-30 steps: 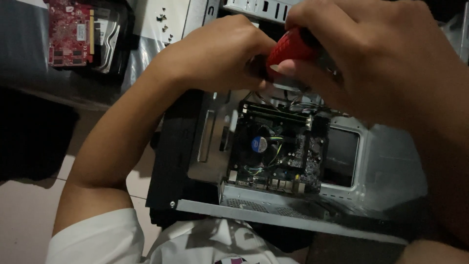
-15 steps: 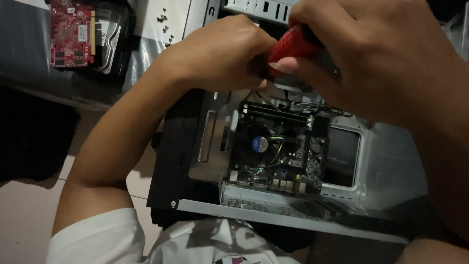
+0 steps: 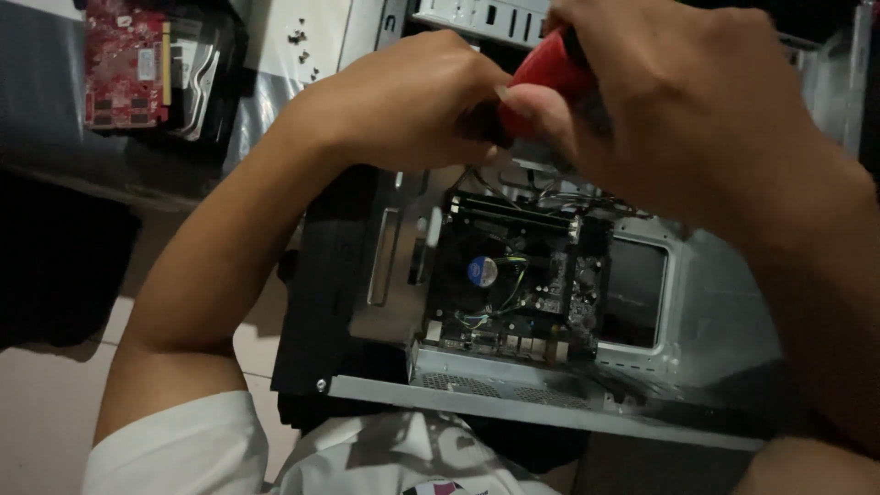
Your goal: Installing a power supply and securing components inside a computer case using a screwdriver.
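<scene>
Gripping a red-handled screwdriver (image 3: 548, 69) in the right hand (image 3: 697, 119), left hand (image 3: 412, 105) curled shut beside it, hovering at twelve o'clock over the motherboard (image 3: 518, 280) inside the open case (image 3: 715, 321), possibly risking a slipping tip gouging the board.

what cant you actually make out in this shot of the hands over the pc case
Head view only:
- Tip of the red-handled screwdriver: hidden behind the right hand and left hand, so what it touches is unclear.
- Upper part of the motherboard: covered by both hands.
- Loose screws on the white surface: too small to count.
- Red circuit board: cut by the top edge, details blurred.
- Computer case right side: hidden by the right forearm.
</scene>
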